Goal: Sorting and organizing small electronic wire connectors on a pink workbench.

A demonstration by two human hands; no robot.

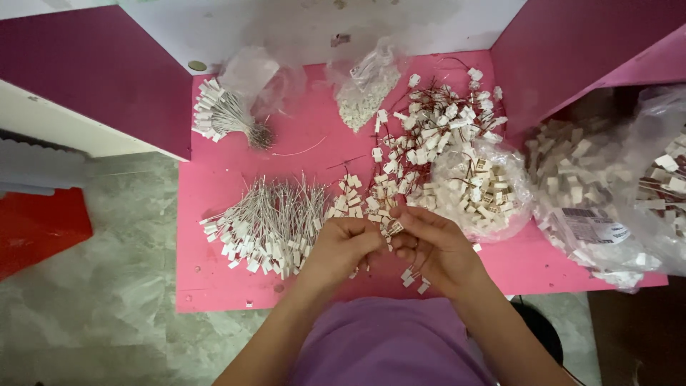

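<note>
Both my hands meet at the near middle of the pink table [214, 279]. My left hand [343, 246] and my right hand [432, 246] pinch the same small white connector piece [394, 228] between their fingertips. Thin wires hang from it below the fingers. A loose spread of white connectors with reddish wires [421, 136] lies just beyond my hands. A pile of white connectors with silvery wires [268, 221] lies to the left of my left hand.
A bundled bunch of wired connectors [225, 114] lies at the far left. Clear plastic bags of white parts sit at the back [364, 86], the right middle [479, 189] and the far right [607, 193]. Magenta panels [93, 71] flank the table.
</note>
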